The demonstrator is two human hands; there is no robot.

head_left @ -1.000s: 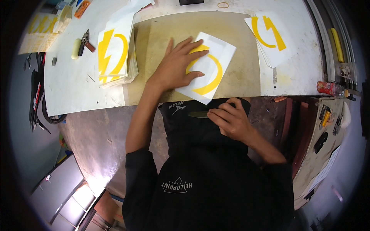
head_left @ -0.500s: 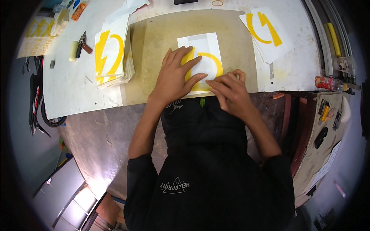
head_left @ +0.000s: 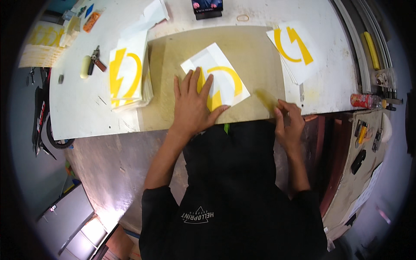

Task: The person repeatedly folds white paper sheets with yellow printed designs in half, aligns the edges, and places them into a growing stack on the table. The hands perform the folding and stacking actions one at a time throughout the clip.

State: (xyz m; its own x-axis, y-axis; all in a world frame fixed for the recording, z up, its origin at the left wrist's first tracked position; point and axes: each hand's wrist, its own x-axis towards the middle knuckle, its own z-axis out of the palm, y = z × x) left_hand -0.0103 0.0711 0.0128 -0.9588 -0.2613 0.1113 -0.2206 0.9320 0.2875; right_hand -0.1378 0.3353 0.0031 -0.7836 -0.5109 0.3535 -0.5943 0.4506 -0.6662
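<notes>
A white sheet [head_left: 221, 55] with a yellow lightning bolt and arc lies turned at an angle on the tan mat [head_left: 169, 47]. My left hand [head_left: 193, 102] rests on its left part, fingers stretched out, pressing flat and hiding some of the bolt. To the right, over the table's front edge, my right hand [head_left: 289, 123] pinches a thin yellow strip [head_left: 265, 99], smeared by motion and apart from the sheet. A stack of similar sheets [head_left: 125, 78] stands left of the mat. More printed sheets [head_left: 294, 52] lie at its right edge.
A lighter-sized dark tool with a brown part [head_left: 99, 63] and a pale oval object [head_left: 85, 67] lie at the left. A phone-like screen [head_left: 208, 6] stands at the back, near a rubber band [head_left: 243, 17]. A bottle with a red label [head_left: 364, 101] lies at the right corner.
The sheet has turned clockwise from nearly straight to slanted. My right hand has moved right and away from the sheet, with a yellow strip now showing in its fingers. My left hand stays on the sheet.
</notes>
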